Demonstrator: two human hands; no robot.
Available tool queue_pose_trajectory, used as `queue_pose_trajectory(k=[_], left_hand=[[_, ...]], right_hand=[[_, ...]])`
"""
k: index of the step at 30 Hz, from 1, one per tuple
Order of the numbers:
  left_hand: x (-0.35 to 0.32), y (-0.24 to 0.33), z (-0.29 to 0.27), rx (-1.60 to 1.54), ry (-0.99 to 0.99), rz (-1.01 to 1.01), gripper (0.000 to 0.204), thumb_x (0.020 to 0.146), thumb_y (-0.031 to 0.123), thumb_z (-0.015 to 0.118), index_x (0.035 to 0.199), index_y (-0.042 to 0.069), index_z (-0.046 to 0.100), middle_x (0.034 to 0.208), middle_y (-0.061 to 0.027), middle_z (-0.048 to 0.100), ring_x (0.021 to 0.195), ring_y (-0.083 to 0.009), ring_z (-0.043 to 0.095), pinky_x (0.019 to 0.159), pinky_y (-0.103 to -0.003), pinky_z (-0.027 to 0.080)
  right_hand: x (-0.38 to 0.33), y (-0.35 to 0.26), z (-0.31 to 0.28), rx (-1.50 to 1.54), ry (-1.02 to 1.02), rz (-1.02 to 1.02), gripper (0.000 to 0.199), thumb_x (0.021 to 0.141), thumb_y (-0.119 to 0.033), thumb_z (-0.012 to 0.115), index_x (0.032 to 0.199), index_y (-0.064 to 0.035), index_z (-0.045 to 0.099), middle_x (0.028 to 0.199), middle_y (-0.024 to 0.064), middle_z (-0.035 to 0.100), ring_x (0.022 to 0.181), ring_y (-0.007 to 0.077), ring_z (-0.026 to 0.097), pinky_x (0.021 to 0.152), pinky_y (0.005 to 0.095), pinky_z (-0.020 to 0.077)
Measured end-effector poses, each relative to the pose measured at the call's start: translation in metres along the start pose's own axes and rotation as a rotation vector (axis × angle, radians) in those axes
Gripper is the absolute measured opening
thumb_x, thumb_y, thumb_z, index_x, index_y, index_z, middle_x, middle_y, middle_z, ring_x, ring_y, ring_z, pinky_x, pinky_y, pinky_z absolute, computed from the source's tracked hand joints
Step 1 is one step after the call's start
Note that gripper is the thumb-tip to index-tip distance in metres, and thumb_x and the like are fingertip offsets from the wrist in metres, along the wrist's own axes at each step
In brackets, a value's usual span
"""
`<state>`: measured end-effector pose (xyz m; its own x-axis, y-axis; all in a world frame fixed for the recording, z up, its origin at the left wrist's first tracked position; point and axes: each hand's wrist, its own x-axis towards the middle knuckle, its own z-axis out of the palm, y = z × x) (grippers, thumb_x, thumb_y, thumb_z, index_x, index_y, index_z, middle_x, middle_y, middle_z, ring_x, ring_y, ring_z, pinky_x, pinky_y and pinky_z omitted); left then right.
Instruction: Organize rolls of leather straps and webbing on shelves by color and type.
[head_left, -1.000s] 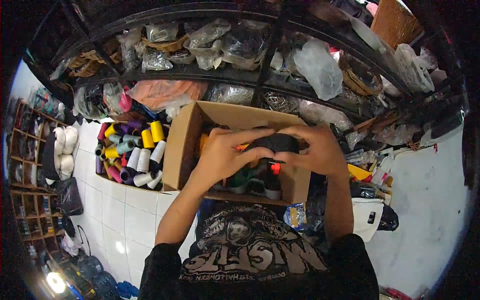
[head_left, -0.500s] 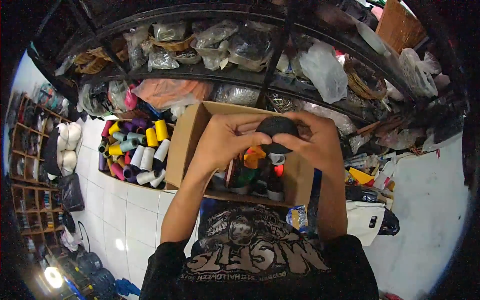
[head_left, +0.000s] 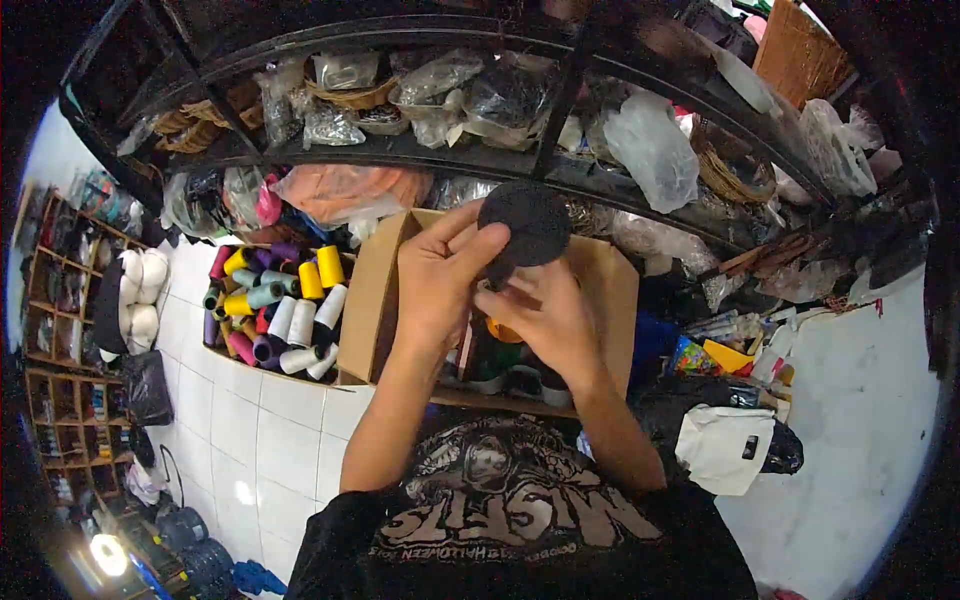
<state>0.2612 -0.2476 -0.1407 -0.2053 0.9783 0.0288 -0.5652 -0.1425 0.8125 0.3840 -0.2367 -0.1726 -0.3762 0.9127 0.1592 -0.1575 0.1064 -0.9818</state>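
Over an open cardboard box (head_left: 612, 300), my left hand (head_left: 445, 265) holds a black round disc (head_left: 525, 225) by its left side, the thumb lying across its face. The disc is tilted so its broad textured face shows. Just below it, my right hand (head_left: 548, 318) has its fingers bent in close to the disc's lower edge, beside a small dark part under the disc. What sits in the right fingertips is hidden. Inside the box, partly covered by my hands, an orange item (head_left: 503, 331) and some dark and pale shapes show.
Left of the box, a carton holds several thread cones (head_left: 292, 318) in yellow, white, purple and grey. A black shelf rack (head_left: 400, 150) with bagged goods and baskets spans the far side. A white bag (head_left: 718, 448) lies at right. Cubbyholes (head_left: 75, 330) stand far left.
The black disc has turned from a slanted position to show its broad face, and moved slightly up and left. My right hand has left its upper right side and dropped below it.
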Motion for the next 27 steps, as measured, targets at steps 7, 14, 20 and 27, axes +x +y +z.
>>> queue_pose_trajectory(k=[7,14,20,27], left_hand=[[-0.003,0.003,-0.009,-0.045,0.113,-0.043,0.035,0.080,0.007,0.064,0.110,-0.009,0.055,0.093,-0.0099,0.064,0.078,-0.0092,0.060,0.065,-0.018,0.048],[-0.013,0.002,-0.021,0.043,0.165,-0.087,0.030,0.079,0.010,0.067,0.102,-0.008,0.059,0.085,-0.0076,0.065,0.068,-0.0081,0.059,0.060,-0.019,0.049],[-0.019,0.009,-0.015,0.133,0.038,-0.216,0.030,0.080,0.012,0.067,0.100,-0.008,0.059,0.081,-0.0094,0.064,0.065,-0.0087,0.059,0.057,-0.018,0.047],[-0.024,-0.005,-0.004,0.139,-0.051,-0.186,0.023,0.082,0.014,0.064,0.095,-0.005,0.059,0.079,-0.0066,0.063,0.065,-0.0051,0.055,0.058,-0.017,0.044]], right_hand=[[-0.012,-0.009,0.011,-0.615,0.030,-0.136,0.049,0.081,-0.012,0.058,0.122,0.0005,0.035,0.088,0.0205,0.061,0.078,0.0334,0.063,0.067,0.0378,0.0484],[-0.010,-0.029,-0.011,-0.578,-0.005,-0.207,0.075,0.079,-0.014,0.064,0.138,-0.0025,0.019,0.091,0.0210,0.063,0.083,0.0344,0.063,0.071,0.0376,0.0504],[0.001,-0.048,-0.038,-0.801,-0.214,-0.279,0.080,0.072,-0.022,0.073,0.137,-0.0104,0.027,0.101,0.0173,0.062,0.081,0.0280,0.065,0.069,0.0354,0.0515],[-0.002,-0.036,-0.025,-0.847,0.061,-0.383,0.076,0.068,-0.025,0.075,0.131,-0.0085,0.035,0.096,0.0162,0.062,0.075,0.0258,0.065,0.064,0.0338,0.0520]])
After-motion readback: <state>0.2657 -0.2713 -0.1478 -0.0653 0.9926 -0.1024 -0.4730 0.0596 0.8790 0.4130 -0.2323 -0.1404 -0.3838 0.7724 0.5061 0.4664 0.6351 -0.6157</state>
